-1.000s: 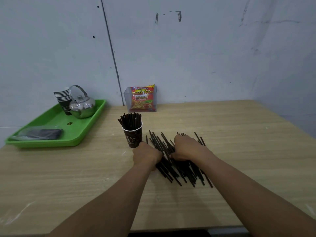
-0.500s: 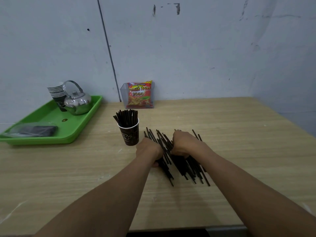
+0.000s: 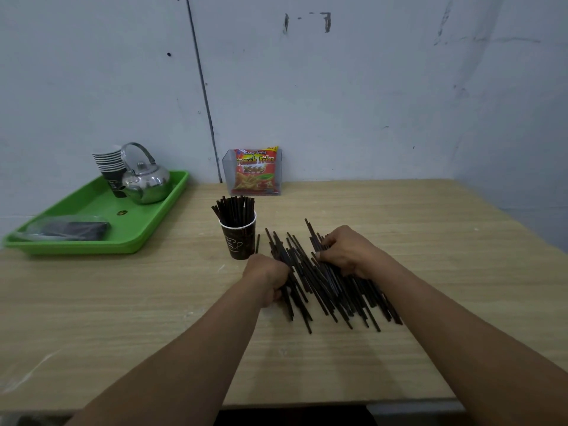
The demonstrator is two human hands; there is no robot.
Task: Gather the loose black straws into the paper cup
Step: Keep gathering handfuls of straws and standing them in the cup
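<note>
A dark paper cup [image 3: 238, 239] stands upright on the wooden table [image 3: 123, 302], holding several black straws that stick out of its top. To its right lies a pile of loose black straws [image 3: 319, 281], slanting from far left to near right. One stray straw [image 3: 257, 243] lies just beside the cup. My left hand [image 3: 266, 276] is curled around the left side of the pile. My right hand [image 3: 347, 252] presses on the pile's right side with fingers bent over the straws.
A green tray [image 3: 98, 238] at the far left carries a steel kettle [image 3: 146, 181], a stack of paper cups [image 3: 110, 167] and a dark wrapped packet [image 3: 70, 230]. A clear holder with a snack bag [image 3: 253, 172] stands against the wall. The table's near edge runs below my arms.
Both hands have squeezed the pile closer together; my right hand has spread a little toward the right over the straws. The cup has not moved.
</note>
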